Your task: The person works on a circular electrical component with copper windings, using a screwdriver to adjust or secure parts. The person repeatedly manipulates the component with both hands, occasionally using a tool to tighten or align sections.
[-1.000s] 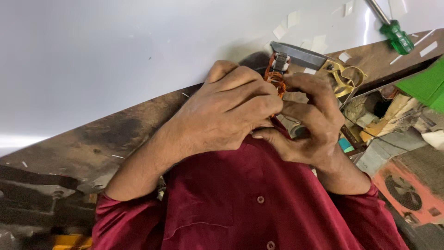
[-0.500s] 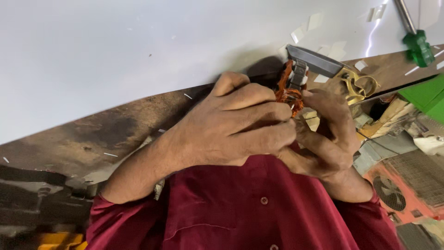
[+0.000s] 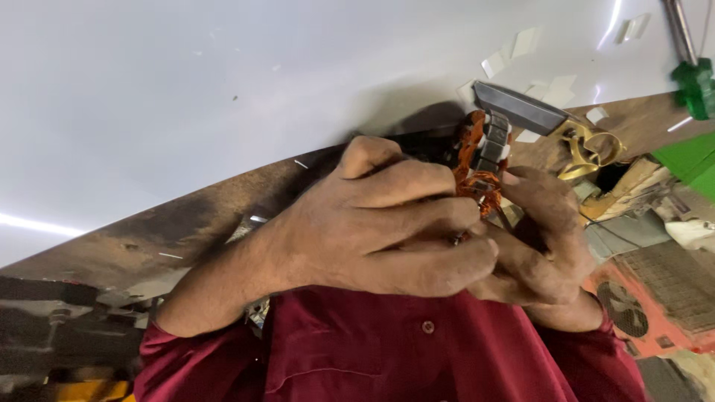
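Item: copper-wound motor armature (image 3: 482,160), pinched in left hand (image 3: 380,223) and right hand (image 3: 540,246); winding work underway; next needs fine fingertip control.

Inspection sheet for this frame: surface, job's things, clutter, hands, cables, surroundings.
Surface: glossy white sheet over a worn brown bench.
Job's things: small motor part with orange copper windings, gripped between both hands.
Clutter: white paper scraps, grey flat-bladed tool, gold scissor handles.
Hands: left hand and right hand both closed on the wound part.
Cables: thin wire ends at the windings; otherwise nothing seen.
Surroundings: green-handled tool, orange fan housing, maroon shirt.
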